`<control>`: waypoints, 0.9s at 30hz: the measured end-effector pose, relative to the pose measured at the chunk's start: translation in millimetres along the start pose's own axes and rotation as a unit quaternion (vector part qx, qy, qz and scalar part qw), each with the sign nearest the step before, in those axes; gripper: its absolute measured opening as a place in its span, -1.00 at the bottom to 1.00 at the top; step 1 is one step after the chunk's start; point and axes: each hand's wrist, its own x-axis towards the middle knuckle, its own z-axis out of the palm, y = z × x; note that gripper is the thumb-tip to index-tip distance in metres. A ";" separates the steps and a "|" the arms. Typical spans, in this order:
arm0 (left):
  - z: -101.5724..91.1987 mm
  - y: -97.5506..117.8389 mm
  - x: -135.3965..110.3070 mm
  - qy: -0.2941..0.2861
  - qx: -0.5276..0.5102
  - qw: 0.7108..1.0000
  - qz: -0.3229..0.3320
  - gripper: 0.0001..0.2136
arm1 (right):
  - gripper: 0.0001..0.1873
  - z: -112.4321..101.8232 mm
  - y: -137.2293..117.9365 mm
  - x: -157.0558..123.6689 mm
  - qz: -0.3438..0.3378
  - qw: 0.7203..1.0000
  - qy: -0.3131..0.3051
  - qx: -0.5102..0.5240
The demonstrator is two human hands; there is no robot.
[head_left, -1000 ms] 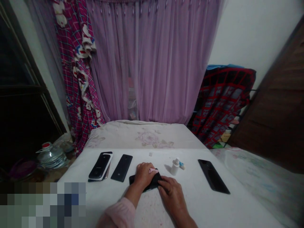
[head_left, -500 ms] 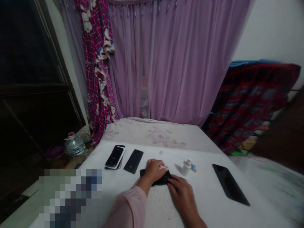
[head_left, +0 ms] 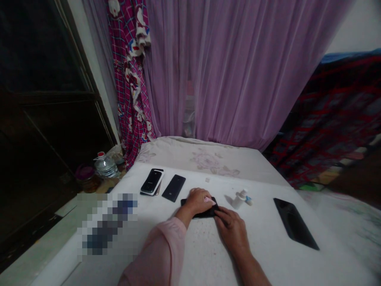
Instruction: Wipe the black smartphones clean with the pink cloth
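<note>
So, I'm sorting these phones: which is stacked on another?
The white-edged black phone, far left: it rests on another device, while the phone beside it and the one far right lie alone.

Room lighting is dim and even; no light source is visible. The rear side is covered by 1 full-height sheer lilac curtain, hung beside 1 magenta plaid cloth with a cartoon print. A gap in the curtain shows pale shapes, too blurred to identify. 1 white plaster wall stands left of the cloth, next to 1 dark wooden cabinet. 1 red-and-black blanket hangs at right. 1 bed with a floral sheet stands below the curtain. 1 plastic water bottle and 1 purple-lidded jar sit low at left.
</note>
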 end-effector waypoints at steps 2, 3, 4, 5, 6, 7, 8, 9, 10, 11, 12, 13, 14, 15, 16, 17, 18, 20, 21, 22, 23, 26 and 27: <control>1.0 -0.1 1.1 0.009 0.004 1.000 -0.004 -0.82 | -0.74 -0.3 -0.2 -0.3 0.003 1.000 0.002 -0.001; 1.3 0.2 2.0 0.014 0.008 1.000 -0.009 -0.82 | -0.74 -0.6 -0.5 -0.5 0.003 1.000 0.001 0.000; 1.6 0.7 3.0 0.018 0.011 1.000 -0.013 -0.81 | -0.74 -1.0 -0.8 -0.6 0.003 1.000 -0.002 0.001; 1.8 1.3 4.2 0.021 0.015 1.000 -0.018 -0.81 | -0.74 -1.5 -1.1 -0.7 0.004 1.000 -0.005 0.002; 2.0 1.9 5.5 0.022 0.017 0.999 -0.022 -0.81 | -0.75 -1.9 -1.4 -0.7 0.005 1.000 -0.007 0.001; 2.3 2.4 6.8 0.022 0.019 0.999 -0.024 -0.82 | -0.75 -2.1 -1.7 -0.7 0.008 1.000 -0.009 -0.001; 2.6 2.9 8.1 0.022 0.020 0.999 -0.025 -0.81 | -0.75 -2.2 -1.8 -0.6 0.009 1.000 -0.009 -0.002; 3.1 3.2 9.1 0.023 0.021 0.999 -0.026 -0.81 | -0.75 -2.2 -1.8 -0.6 0.011 1.000 -0.009 -0.003; 3.6 3.4 9.9 0.024 0.023 0.999 -0.026 -0.81 | -0.76 -2.0 -1.8 -0.5 0.012 1.000 -0.009 -0.003; 4.1 3.4 10.4 0.025 0.025 0.999 -0.027 -0.80 | -0.75 -1.8 -1.6 -0.4 0.013 1.000 -0.009 -0.003; 4.7 3.3 10.6 0.027 0.026 0.999 -0.026 -0.80 | -0.75 -1.5 -1.5 -0.4 0.014 1.000 -0.009 -0.004; 5.2 3.1 10.6 0.028 0.027 0.999 -0.025 -0.80 | -0.75 -1.3 -1.4 -0.4 0.015 1.000 -0.009 -0.004; 5.6 2.7 10.3 0.030 0.028 0.999 -0.022 -0.80 | -0.75 -1.1 -1.3 -0.4 0.016 1.000 -0.009 -0.004; 5.8 2.1 9.8 0.031 0.028 0.999 -0.020 -0.80 | -0.75 -1.0 -1.3 -0.5 0.018 1.000 -0.009 -0.005; 5.9 1.5 9.2 0.033 0.027 0.999 -0.017 -0.80 | -0.75 -0.9 -1.4 -0.6 0.020 1.000 -0.009 -0.005; 5.8 0.6 8.6 0.034 0.026 0.999 -0.015 -0.80 | -0.75 -0.9 -1.5 -0.7 0.021 1.000 -0.009 -0.004; 5.6 -0.3 7.9 0.035 0.025 0.999 -0.013 -0.79 | -0.75 -0.8 -1.7 -0.8 0.022 1.000 -0.009 -0.002; 4.7 -2.2 6.1 0.033 0.021 0.999 -0.012 -0.78 | -0.75 -0.7 -1.8 -1.0 0.023 1.000 -0.009 0.000; 4.0 -3.0 5.0 0.031 0.018 0.999 -0.010 -0.78 | -0.75 -0.6 -1.7 -1.0 0.022 1.000 -0.008 0.001; 3.3 -3.6 3.7 0.028 0.015 0.999 -0.007 -0.77 | -0.75 -0.5 -1.6 -1.1 0.022 1.000 -0.006 0.002; 2.5 -4.1 2.2 0.025 0.011 1.000 -0.005 -0.78 | -0.75 -0.4 -1.5 -1.1 0.021 1.000 -0.005 0.002; 0.5 -4.3 -3.0 0.019 0.002 1.000 0.009 -0.81 | -0.76 -0.6 -1.4 -1.1 0.018 1.000 -0.003 0.003; 0.1 -4.3 -4.6 0.017 0.000 1.000 0.014 -0.83 | -0.76 -0.8 -1.6 -1.0 0.018 1.000 -0.003 0.004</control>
